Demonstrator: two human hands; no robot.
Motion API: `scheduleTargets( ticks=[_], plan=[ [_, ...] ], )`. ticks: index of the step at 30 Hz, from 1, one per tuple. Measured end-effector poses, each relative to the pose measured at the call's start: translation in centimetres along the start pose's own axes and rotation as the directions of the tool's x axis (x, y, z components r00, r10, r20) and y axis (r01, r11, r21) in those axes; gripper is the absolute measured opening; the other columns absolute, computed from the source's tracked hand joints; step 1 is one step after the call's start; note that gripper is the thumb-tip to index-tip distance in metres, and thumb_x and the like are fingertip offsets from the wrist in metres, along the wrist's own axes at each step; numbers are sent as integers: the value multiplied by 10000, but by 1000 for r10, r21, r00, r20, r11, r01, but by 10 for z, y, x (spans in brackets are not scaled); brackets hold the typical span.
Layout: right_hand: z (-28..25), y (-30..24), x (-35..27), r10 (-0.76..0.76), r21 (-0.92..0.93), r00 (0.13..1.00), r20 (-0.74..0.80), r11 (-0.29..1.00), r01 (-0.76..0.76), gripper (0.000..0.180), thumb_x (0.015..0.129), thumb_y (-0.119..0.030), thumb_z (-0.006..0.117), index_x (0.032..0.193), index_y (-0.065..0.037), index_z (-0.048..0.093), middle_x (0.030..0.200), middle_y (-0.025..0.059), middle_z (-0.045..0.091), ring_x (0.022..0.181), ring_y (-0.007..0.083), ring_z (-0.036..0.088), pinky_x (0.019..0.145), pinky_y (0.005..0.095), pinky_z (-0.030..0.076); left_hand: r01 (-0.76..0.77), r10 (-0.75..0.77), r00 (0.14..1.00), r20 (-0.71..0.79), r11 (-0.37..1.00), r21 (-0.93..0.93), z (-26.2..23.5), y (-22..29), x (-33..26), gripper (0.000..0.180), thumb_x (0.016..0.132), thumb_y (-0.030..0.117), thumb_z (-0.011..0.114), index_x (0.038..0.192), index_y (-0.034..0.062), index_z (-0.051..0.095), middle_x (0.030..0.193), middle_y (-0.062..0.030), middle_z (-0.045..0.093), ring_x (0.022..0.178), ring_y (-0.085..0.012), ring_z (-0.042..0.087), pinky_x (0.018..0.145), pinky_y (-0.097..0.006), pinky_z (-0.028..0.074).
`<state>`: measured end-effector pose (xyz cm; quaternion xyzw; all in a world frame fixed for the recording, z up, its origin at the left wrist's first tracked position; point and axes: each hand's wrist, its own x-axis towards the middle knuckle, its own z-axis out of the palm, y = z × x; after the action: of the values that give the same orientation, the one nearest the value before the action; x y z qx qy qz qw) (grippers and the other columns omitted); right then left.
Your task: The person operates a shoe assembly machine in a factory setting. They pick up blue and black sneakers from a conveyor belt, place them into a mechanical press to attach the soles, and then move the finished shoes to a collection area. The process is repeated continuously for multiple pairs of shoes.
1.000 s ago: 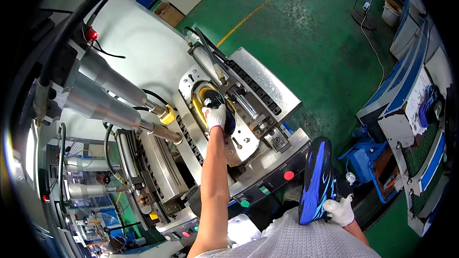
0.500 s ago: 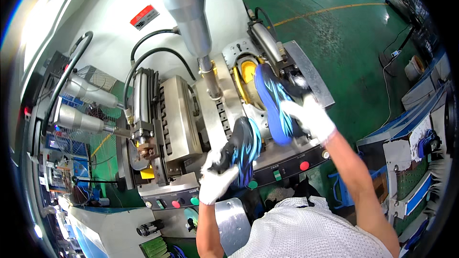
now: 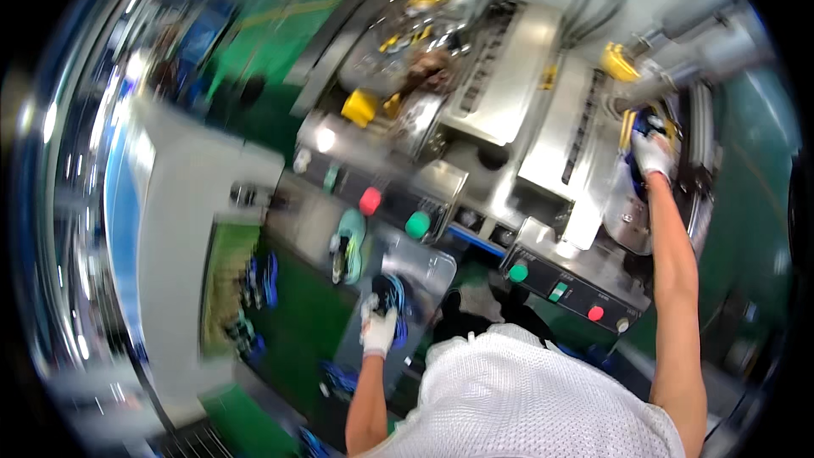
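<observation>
My left hand, in a white glove, is closed on the heel end of a black and blue sneaker, low over a shiny metal tray. Whether the shoe rests on the tray I cannot tell. Far to the right, my gloved right hand grips a second dark blue sneaker at the machine's right-hand station. Blur and the glove hide much of that shoe. Beside the tray's left edge lies a mint-green shoe.
The metal press machine spans the upper middle, with red and green buttons on its front panels. Cylinders and yellow parts stand near my right hand. More shoes sit on a green rack at left.
The view has swung left. My left hand has brought its sneaker down from before the machine to the metal tray. My right hand has brought the other sneaker into the right-hand station.
</observation>
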<state>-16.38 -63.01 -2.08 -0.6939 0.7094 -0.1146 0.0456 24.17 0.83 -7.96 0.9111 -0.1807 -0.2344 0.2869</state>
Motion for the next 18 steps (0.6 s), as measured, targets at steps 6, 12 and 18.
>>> scheduleTargets(
  ticks=[6,12,18],
  plan=[
    [-30,19,-4,64,426,958,279,886,-183,587,871,-390,742,1342,-58,637,963,111,704,729,225,657,557,366,506,229,-242,939,-244,970,-81,90,-55,6,725,842,509,712,1393,100,480,1193,-205,681,1090,-410,668,936,-495,519],
    [-60,-143,-299,-491,303,819,-298,765,569,793,985,-321,689,1576,53,316,1598,274,395,1476,371,413,1226,413,320,169,-239,914,-329,959,-227,80,-37,-3,620,758,240,849,1291,67,582,1164,-182,681,1078,-391,671,921,-466,534],
    [32,-163,-389,-613,-315,728,308,656,686,1016,737,-243,855,1536,53,302,1544,317,359,1383,467,395,1154,523,348,98,-90,995,39,952,-291,15,-69,-17,853,824,439,800,1472,-1,462,1437,-238,556,1360,-365,536,1150,-422,414]
  ],
)
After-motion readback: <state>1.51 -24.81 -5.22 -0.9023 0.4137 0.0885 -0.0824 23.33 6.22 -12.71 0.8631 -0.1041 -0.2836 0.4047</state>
